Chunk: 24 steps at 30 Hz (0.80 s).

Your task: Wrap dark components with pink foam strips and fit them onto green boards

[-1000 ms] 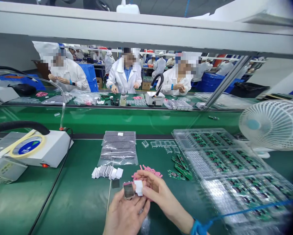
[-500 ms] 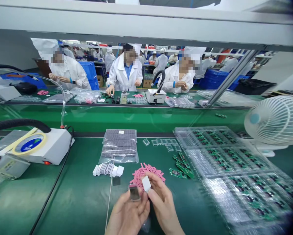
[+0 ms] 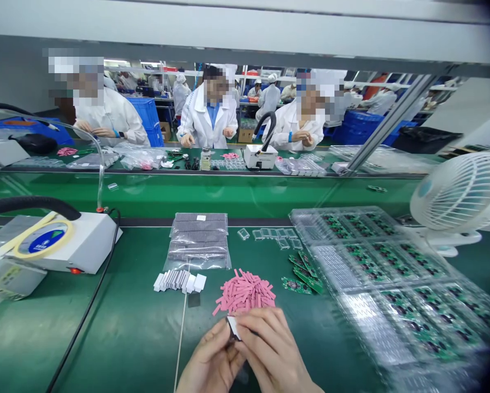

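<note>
Low in the middle of the head view, my left hand [image 3: 212, 357] is closed on a small dark square piece, most of it covered by fingers. My right hand [image 3: 275, 349] pinches a white square piece [image 3: 234, 327] and holds it against the dark one. Just beyond my fingertips lies a heap of pink strips [image 3: 247, 289]. To its left are a fanned row of white square pieces [image 3: 178, 281] and a single dark square [image 3: 194, 299] flat on the green table.
Behind the heap lies a bagged stack of grey striped sheets [image 3: 199, 240]. Small clear frames [image 3: 275, 234], loose green circuit boards [image 3: 304, 273], clear trays of boards [image 3: 367, 262] and a fan [image 3: 458, 191] are on the right. A white machine [image 3: 91, 240] with a black cable stands left. Co-workers sit opposite.
My right hand has moved left and turned over, bringing the white piece from beside the dark piece onto it. The dark piece has tilted and is now mostly hidden.
</note>
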Each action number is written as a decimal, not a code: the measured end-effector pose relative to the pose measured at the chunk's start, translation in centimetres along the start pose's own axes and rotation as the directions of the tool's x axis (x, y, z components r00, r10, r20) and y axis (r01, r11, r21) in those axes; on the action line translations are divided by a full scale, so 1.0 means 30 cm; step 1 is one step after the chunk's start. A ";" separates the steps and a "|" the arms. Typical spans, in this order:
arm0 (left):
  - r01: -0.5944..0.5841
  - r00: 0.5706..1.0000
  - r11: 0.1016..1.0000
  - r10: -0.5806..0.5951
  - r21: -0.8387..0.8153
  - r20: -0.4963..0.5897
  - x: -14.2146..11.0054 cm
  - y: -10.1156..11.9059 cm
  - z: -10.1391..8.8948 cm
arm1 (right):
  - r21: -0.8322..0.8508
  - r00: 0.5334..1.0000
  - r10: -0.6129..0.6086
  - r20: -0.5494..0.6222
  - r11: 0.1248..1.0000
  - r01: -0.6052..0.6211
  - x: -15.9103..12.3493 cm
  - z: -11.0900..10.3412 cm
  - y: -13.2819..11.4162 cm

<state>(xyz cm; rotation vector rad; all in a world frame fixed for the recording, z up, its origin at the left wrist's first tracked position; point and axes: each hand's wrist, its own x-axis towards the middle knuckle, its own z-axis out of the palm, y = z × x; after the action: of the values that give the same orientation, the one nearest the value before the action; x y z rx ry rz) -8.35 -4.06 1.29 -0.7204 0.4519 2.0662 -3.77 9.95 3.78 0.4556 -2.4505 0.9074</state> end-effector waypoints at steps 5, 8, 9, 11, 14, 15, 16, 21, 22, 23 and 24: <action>0.002 1.000 1.000 -0.002 0.001 0.008 -0.005 0.006 0.007 | -0.031 1.000 -0.014 -0.019 0.999 0.014 -0.009 0.017 -0.002; 0.002 0.999 1.000 -0.003 0.020 0.034 -0.006 0.008 0.005 | -0.008 0.999 0.017 -0.027 1.000 -0.017 -0.014 0.025 -0.010; 0.000 0.999 1.000 -0.001 0.029 0.044 -0.005 0.008 0.002 | 0.003 0.999 0.029 -0.031 1.000 -0.029 -0.017 0.029 -0.012; -0.004 0.998 0.999 0.001 0.051 0.057 -0.001 0.004 -0.006 | 0.027 0.997 0.063 -0.039 0.998 -0.062 -0.026 0.038 -0.015; -0.012 0.998 0.996 0.007 0.084 0.060 0.009 -0.005 -0.023 | 0.049 0.993 0.097 -0.061 0.994 -0.094 -0.045 0.050 -0.017; -0.020 0.998 0.995 0.014 0.096 0.061 0.012 -0.007 -0.027 | 0.054 0.992 0.105 -0.062 0.993 -0.102 -0.052 0.054 -0.016; -0.029 0.998 0.994 0.022 0.108 0.063 0.014 -0.008 -0.031 | 0.059 0.992 0.111 -0.065 0.992 -0.107 -0.058 0.058 -0.014; -0.062 0.990 0.980 0.037 0.190 0.134 0.013 0.000 -0.031 | 0.064 0.989 0.060 -0.138 0.997 -0.051 -0.074 0.082 -0.002; -0.072 0.988 0.977 0.041 0.203 0.150 0.012 0.002 -0.029 | 0.047 0.985 0.037 -0.168 0.998 -0.029 -0.072 0.084 -0.003; -0.081 0.986 0.973 0.047 0.215 0.159 0.012 0.004 -0.028 | 0.028 0.981 0.014 -0.193 1.000 -0.009 -0.068 0.082 -0.006; -0.087 0.985 0.970 0.050 0.227 0.164 0.012 0.005 -0.026 | 0.012 0.978 0.002 -0.206 1.000 0.001 -0.062 0.075 -0.009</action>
<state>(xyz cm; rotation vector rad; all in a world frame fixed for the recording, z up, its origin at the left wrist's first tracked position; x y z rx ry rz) -8.39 -4.35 0.46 -0.4039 0.6249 2.0711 -2.82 8.48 1.41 0.3462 -2.2578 0.9221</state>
